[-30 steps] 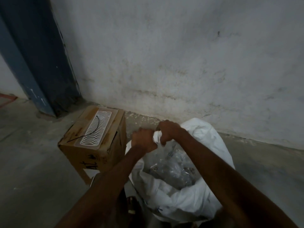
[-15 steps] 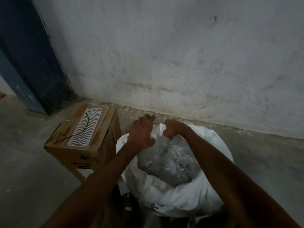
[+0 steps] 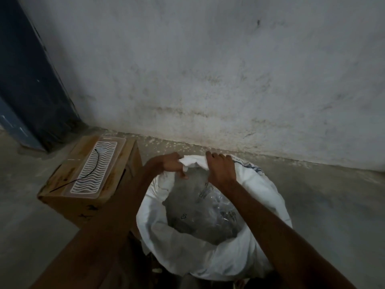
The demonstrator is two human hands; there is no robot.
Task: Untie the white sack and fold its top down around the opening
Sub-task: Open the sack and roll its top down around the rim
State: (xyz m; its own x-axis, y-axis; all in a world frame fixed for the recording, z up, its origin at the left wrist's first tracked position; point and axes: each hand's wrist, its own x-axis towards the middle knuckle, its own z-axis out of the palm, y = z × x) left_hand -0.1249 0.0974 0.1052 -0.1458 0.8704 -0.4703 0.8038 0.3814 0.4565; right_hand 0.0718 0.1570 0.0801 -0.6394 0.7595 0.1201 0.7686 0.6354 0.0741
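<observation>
The white sack (image 3: 229, 261) stands open on the floor in front of me, its top rolled outward into a thick rim on the near and right sides. Clear plastic packets (image 3: 200, 213) fill the inside. At the far edge of the opening, my left hand (image 3: 171, 164) and my right hand (image 3: 220, 170) both grip a bunched fold of the sack's white top. The hands are a short way apart with the fold stretched between them.
A cardboard box (image 3: 83, 197) sits just left of the sack, with a white wavy-slotted plastic tray (image 3: 98, 167) and a thin black wire on top. A stained grey wall (image 3: 208, 80) rises behind; a dark blue door frame (image 3: 31, 80) stands at left. Concrete floor lies all around.
My hands have moved apart along the sack's far rim and pushed the bunched top outward. The opening has grown wider and the head camera has tilted down.
</observation>
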